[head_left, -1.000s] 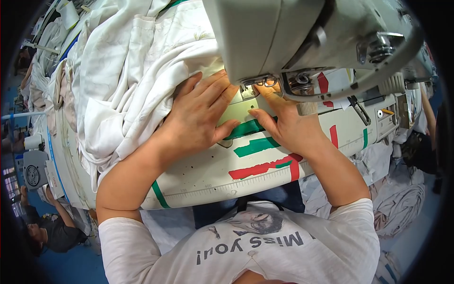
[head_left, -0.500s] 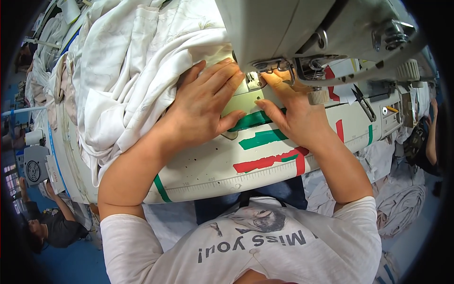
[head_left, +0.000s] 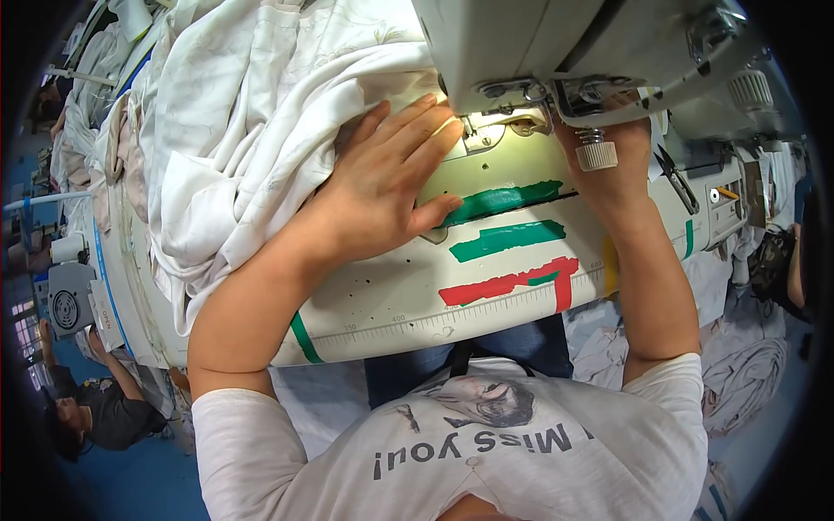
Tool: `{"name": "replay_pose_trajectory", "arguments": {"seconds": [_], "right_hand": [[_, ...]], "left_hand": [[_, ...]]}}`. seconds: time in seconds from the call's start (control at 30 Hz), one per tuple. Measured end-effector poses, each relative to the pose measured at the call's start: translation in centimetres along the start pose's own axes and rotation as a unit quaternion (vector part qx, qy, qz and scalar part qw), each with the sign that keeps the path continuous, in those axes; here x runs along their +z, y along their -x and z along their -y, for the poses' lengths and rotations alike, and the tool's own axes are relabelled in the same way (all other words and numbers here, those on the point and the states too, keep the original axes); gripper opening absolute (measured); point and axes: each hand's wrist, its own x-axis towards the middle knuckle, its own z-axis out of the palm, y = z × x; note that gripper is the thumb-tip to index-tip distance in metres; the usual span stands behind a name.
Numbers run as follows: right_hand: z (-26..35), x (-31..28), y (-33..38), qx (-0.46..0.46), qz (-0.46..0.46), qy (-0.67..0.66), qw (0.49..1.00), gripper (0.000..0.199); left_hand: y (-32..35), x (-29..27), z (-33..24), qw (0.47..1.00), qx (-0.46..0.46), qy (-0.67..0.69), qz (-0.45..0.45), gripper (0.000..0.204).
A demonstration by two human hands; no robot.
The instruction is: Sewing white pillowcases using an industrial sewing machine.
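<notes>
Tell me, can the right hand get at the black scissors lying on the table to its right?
Probably yes: the right hand sits just left of the scissors, nothing lying between them.

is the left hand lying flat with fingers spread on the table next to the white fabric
Yes, the left hand lies palm down, fingers spread, on the pale sewing table at the edge of the bunched white fabric.

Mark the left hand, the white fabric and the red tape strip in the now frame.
left hand (head_left: 382,187), head view, back of the hand.
white fabric (head_left: 261,104), head view, bunched folds left of the hand.
red tape strip (head_left: 499,286), head view, middle of the long horizontal run.
</notes>
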Motion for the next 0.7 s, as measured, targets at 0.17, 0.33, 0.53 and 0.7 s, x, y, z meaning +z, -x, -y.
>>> {"name": "replay_pose_trajectory", "arguments": {"seconds": [0.17, 0.33, 0.53, 0.7], "right_hand": [[0.2, -0.3, -0.1, -0.004, 0.001, -0.008, 1.0, 0.022], [0.9, -1.0, -0.4, -0.002, 0.028, -0.002, 1.0, 0.017], [0.8, -1.3, 0.5, 0.049, 0.07, 0.002, 0.996, 0.019], [0.8, -0.8, 1.3, 0.055, 0.059, -0.004, 0.997, 0.02]], "left_hand": [[0.3, 0.0, -0.7, 1.0, 0.012, -0.011, 0.01, 0.066], [0.2, 0.0, -0.7, 0.999, 0.019, -0.026, 0.003, 0.066], [0.0, -0.2, -0.2, 1.0, -0.01, 0.0, 0.022, 0.068], [0.0, -0.4, 0.2, 1.0, -0.015, 0.005, 0.023, 0.069]]}}
